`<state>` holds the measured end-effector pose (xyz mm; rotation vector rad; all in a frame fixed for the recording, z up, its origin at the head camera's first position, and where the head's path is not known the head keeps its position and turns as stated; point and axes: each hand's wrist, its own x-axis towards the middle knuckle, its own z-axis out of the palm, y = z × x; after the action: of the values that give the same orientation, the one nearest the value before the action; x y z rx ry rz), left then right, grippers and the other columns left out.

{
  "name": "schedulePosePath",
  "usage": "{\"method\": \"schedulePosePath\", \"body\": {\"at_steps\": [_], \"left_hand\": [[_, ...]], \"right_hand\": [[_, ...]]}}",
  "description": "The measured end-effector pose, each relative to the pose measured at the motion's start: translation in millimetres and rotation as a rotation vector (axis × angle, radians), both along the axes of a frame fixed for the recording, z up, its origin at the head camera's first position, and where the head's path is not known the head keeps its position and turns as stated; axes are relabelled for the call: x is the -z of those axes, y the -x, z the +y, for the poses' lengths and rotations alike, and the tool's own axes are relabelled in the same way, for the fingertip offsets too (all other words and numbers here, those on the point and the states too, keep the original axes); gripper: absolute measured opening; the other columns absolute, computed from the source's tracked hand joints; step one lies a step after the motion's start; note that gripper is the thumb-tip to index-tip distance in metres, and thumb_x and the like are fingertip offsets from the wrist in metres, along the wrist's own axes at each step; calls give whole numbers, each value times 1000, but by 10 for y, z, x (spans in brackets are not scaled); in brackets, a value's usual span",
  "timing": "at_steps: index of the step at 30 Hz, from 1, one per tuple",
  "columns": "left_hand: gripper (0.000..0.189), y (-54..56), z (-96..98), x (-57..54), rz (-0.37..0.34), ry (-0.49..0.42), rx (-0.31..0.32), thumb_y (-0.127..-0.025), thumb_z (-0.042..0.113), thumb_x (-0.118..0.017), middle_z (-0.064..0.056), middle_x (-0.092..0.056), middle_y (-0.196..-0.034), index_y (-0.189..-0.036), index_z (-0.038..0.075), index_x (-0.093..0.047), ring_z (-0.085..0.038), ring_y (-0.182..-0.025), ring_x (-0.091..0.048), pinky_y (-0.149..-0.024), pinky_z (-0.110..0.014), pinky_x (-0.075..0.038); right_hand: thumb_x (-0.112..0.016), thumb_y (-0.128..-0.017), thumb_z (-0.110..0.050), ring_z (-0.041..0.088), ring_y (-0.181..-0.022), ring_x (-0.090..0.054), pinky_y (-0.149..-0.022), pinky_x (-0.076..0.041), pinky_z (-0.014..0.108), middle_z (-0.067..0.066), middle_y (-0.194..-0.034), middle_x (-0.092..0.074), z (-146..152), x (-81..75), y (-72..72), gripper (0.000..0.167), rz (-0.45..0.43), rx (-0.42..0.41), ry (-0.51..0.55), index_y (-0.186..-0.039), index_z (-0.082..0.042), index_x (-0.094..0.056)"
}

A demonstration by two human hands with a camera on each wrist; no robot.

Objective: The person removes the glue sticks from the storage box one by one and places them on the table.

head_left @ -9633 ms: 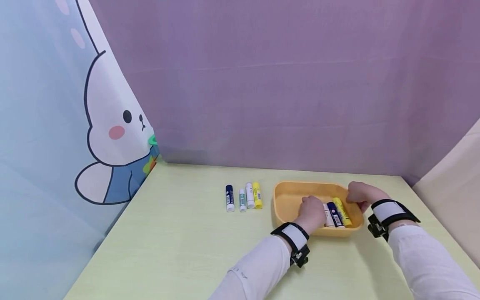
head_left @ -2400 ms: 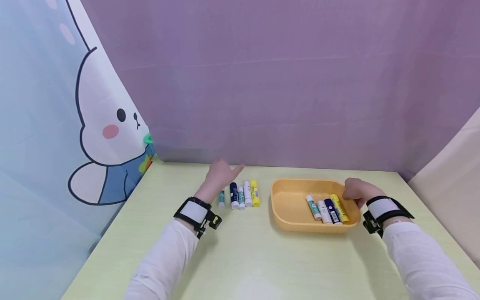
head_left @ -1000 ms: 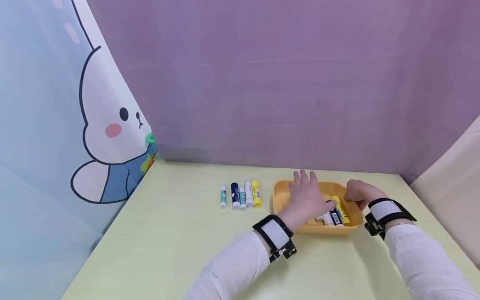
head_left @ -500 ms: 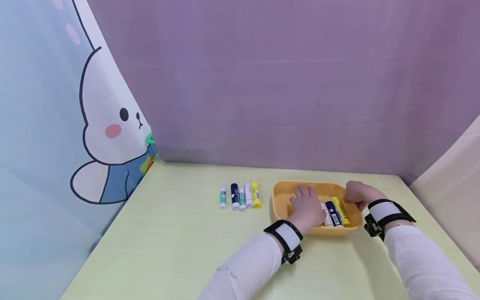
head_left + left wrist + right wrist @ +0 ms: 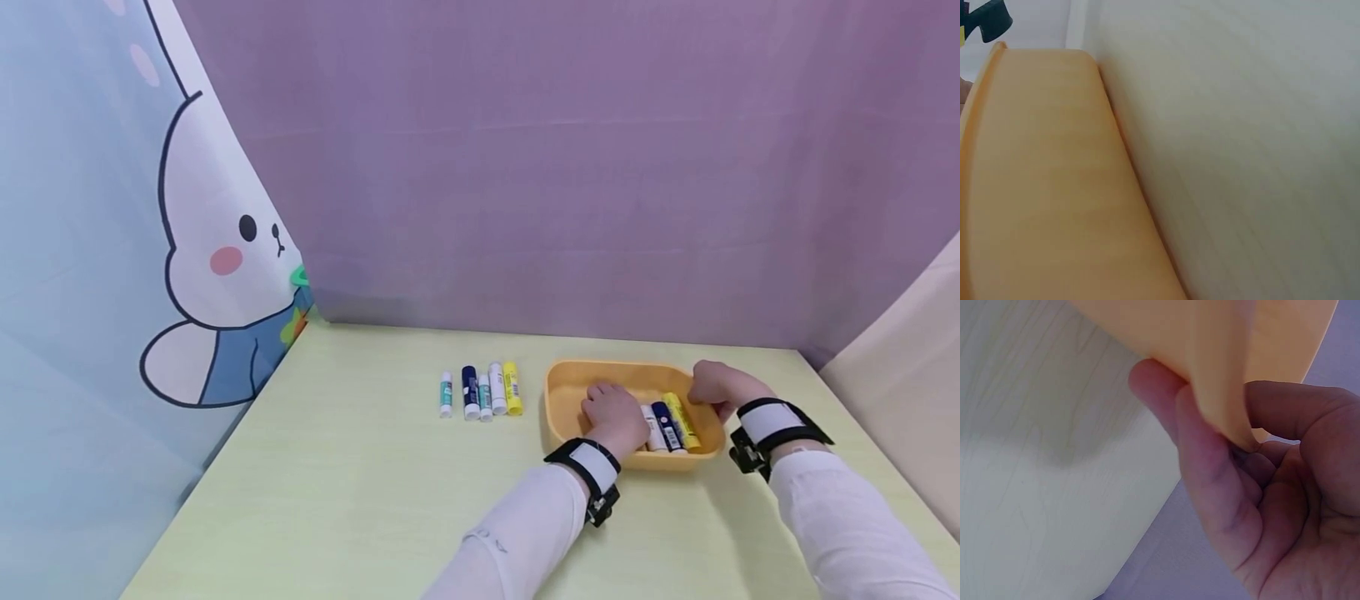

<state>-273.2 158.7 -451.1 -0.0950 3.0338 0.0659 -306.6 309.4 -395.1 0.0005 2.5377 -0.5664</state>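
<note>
My left hand [image 5: 617, 417] reaches down into a shallow orange plastic tray [image 5: 558, 408], fingers bent downward. Its fingertips, and whatever lies under them, are hidden. The tray's outer wall [image 5: 1054, 175] fills the left of the left wrist view, where that hand does not show. Right of the left hand, a white glue stick [image 5: 653, 432], a navy one [image 5: 669, 428] and a yellow one [image 5: 682, 421] lie side by side in the tray. My right hand [image 5: 716, 385] grips the tray's right end; in the right wrist view its thumb [image 5: 1294, 409] and fingers [image 5: 1204, 450] pinch the rim.
Left of the tray, glue sticks lie in a row on the pale green table [image 5: 337, 483]: teal [image 5: 446, 395], navy [image 5: 470, 393], teal [image 5: 485, 397], white [image 5: 497, 388] and yellow [image 5: 512, 388]. A purple curtain [image 5: 562, 183] hangs behind the table.
A teal glue stick has joined the table row's left end since the earliest frame. My left hand has come back from there into the tray, its spread fingers now bent. The right hand stays put.
</note>
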Motion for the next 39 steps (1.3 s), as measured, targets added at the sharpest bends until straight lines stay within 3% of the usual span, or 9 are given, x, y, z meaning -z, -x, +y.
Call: {"method": "schedulePosePath", "body": {"at_steps": [6, 10, 23, 39], "left_hand": [[42, -6, -33, 20, -13, -168, -4, -81, 44, -68, -2, -50, -92, -108, 12, -58, -14, -73, -53, -55, -29, -48], [32, 0, -54, 36, 3, -222, 9, -82, 37, -69, -1, -54, -89, -101, 11, -62, -12, -71, -56, -55, -26, -50], [23, -24, -91, 4, 34, -101, 133, -86, 35, -64, 5, -60, -92, -100, 17, -66, -5, -81, -58, -66, -20, -52], [19, -57, -124, -47, 27, -78, 174, -88, 33, -62, 6, -62, -90, -96, 17, -68, -5, -77, -56, -59, -19, -49]], "right_hand": [[-47, -85, 1, 20, -60, -63, -57, -57, 33, 16, -77, -60, 4, -2, 0, 16, -5, 3, -7, -95, 12, -51], [-47, -84, 1, 20, -60, -63, -57, -57, 33, 16, -77, -60, 5, -6, 5, 16, -5, 6, -5, -95, 13, -50], [-46, -84, 2, 20, -59, -64, -56, -57, 34, 16, -77, -60, -3, 16, 13, 16, 0, -1, -1, -95, 13, -50], [-46, -84, 2, 20, -59, -64, -56, -56, 33, 17, -78, -60, -33, 23, 25, 18, 14, -2, -37, -96, 14, -51]]}}
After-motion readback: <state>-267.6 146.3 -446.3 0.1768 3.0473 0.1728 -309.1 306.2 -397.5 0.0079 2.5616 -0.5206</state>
